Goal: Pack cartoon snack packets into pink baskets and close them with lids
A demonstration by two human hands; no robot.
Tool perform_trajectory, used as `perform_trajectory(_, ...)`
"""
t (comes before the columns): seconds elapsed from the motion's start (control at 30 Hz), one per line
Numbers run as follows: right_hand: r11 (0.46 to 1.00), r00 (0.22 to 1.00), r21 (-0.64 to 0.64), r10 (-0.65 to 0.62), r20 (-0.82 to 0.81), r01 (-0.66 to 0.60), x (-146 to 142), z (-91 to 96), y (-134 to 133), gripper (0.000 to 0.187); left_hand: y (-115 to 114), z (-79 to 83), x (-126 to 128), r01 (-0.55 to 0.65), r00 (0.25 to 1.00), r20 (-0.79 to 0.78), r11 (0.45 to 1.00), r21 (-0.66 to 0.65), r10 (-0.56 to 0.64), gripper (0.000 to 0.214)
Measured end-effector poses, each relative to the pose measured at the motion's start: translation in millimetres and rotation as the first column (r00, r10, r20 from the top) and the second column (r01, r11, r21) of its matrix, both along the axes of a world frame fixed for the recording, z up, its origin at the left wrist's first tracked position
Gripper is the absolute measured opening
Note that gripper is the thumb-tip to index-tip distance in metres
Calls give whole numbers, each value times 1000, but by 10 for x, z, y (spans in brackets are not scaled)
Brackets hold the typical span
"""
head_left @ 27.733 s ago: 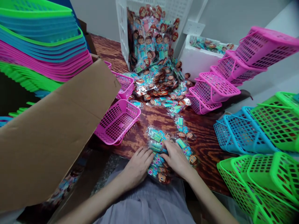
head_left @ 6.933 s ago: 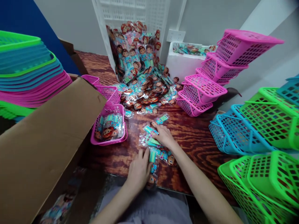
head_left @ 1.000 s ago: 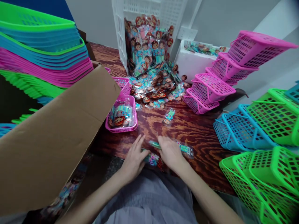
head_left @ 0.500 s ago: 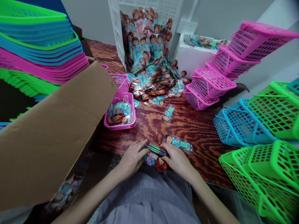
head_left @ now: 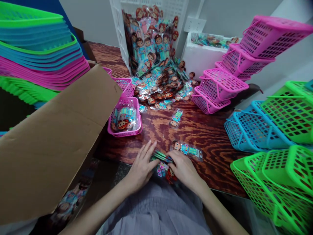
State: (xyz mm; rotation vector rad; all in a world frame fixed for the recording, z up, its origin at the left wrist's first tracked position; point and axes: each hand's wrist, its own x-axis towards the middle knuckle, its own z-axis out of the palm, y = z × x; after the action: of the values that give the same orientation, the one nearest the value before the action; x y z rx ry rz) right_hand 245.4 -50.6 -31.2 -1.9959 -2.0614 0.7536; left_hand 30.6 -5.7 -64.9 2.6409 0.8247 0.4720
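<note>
My left hand (head_left: 141,164) and my right hand (head_left: 184,168) press from both sides on a small stack of cartoon-doll packets (head_left: 162,161) at the near edge of the wooden table (head_left: 210,140). Both hands have fingers curled round the stack's ends. One loose packet (head_left: 187,150) lies just beyond my right hand, another single packet (head_left: 175,118) farther out. A pink basket (head_left: 125,118) holding packets sits to the left of them. A big heap of the same packets (head_left: 161,88) spills from a white crate (head_left: 149,36) at the back.
A cardboard box flap (head_left: 53,137) juts in at left, under stacked coloured baskets (head_left: 36,58). Pink baskets (head_left: 227,81) lean at right rear, blue baskets (head_left: 254,132) and green baskets (head_left: 281,182) at right. A white foam box (head_left: 202,55) stands behind.
The hands have drawn the packets into a tight stack near the table edge; a loose packet now lies uncovered beyond my right hand. The view shifted slightly.
</note>
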Motion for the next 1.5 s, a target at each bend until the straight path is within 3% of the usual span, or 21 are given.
perform_trajectory(0.2,1000,1000,12,7,-9,-7,9,-12,-2,25,-7,-11,-4,-2,1000,6,1000,11,2,56)
perform_trajectory(0.33,999,1000,29,24,4,-24,-10,-39,-23,25,-24,-18,-2,-21,1000,5,998,57,20,46)
perform_trajectory(0.4,999,999,32,43,11,-43,-34,-35,-27,28,-5,5,30,-23,1000,-19,994,103,25,53)
perform_trajectory(0.5,997,997,30,70,-41,-69,-21,7,6,32,74,70,113,62,991,-124,989,133,-45,65)
perform_trajectory(0.6,995,978,-43,76,-193,-86,131,67,65,16,170,131,188,141,965,-234,988,64,-122,48)
perform_trajectory(0.67,996,982,-83,-40,-184,25,298,82,79,18,211,151,212,156,956,-255,988,17,-147,37)
perform_trajectory(0.73,957,962,-90,-273,26,274,467,54,60,30,222,151,216,151,954,-260,988,-29,-153,31)
perform_trajectory(0.77,919,916,-85,-369,158,385,538,22,43,38,219,146,213,140,953,-264,989,-54,-149,31)
perform_trajectory(0.83,864,834,-104,-433,342,492,641,-65,19,53,201,135,206,110,951,-280,989,-97,-134,34)
perform_trajectory(0.93,890,853,-116,-376,362,441,736,-198,80,54,176,131,199,81,952,-281,987,-141,-118,42)
perform_trajectory(1.03,915,853,11,-381,357,403,846,-263,290,48,166,146,192,58,958,-266,981,-187,-107,46)
perform_trajectory(1.1,883,807,97,-460,371,459,932,-272,471,42,162,149,186,41,958,-270,976,-213,-99,51)
perform_trajectory(1.3,700,619,245,-710,337,670,1002,-320,893,30,151,65,196,-1,953,-295,974,-225,-67,58)
perform_trajectory(1.37,689,619,261,-723,306,676,954,-357,986,28,156,30,204,-2,955,-289,973,-230,-66,59)
perform_trajectory(1.5,715,667,280,-699,258,641,893,-399,1171,34,168,5,212,-7,955,-287,967,-254,-69,61)
